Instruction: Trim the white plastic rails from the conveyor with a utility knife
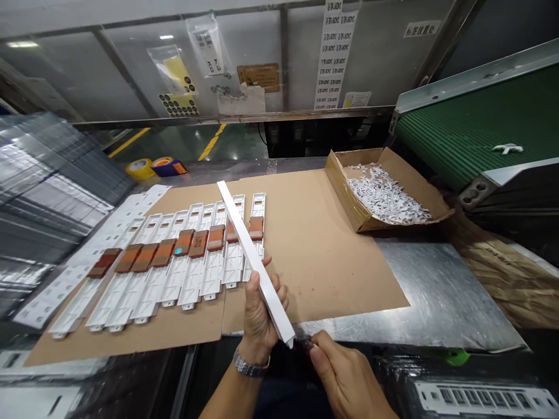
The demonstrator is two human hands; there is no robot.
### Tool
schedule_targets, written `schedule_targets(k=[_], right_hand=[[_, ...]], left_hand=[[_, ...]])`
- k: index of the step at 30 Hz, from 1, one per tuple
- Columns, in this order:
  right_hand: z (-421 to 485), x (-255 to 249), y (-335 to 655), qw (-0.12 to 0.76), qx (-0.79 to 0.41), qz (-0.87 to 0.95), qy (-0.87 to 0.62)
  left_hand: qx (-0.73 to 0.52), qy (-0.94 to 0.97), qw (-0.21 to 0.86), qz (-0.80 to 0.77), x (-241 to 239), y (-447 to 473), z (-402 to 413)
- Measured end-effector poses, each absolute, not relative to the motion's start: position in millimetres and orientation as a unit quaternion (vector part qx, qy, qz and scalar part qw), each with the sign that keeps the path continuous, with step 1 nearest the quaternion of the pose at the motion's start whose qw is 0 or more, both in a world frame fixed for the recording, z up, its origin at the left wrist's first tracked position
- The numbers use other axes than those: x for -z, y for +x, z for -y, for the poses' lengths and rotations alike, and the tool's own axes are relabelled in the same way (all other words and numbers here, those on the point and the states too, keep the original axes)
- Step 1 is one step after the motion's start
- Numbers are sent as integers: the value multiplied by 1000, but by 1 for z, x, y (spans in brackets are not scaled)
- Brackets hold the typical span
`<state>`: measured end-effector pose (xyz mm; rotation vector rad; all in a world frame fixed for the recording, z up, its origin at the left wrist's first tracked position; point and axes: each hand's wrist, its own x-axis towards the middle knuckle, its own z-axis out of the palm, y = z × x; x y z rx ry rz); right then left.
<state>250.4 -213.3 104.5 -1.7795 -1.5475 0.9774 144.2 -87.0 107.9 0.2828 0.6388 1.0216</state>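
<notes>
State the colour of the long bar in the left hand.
The long bar is white, best seen in head view.

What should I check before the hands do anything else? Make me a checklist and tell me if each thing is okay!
1. Left hand has a grip on the white bar: ok, fingers are curled around it.
2. Right hand is holding the dark item: ok, but most of it is hidden.
3. Dark item is touching the bar's lower end: cannot tell, they look very close.
4. Reddish-brown blocks are resting on the white strips: ok.
5. Green belt is bare: not ok, a white piece lies on it.
</notes>
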Motion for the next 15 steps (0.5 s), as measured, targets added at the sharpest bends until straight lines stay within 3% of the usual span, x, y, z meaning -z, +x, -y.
schedule_targets(k=[15], right_hand=[[211,-105,247,271,-396,571,-666]], left_hand=[[-480,141,808,-311,-110,147,90]])
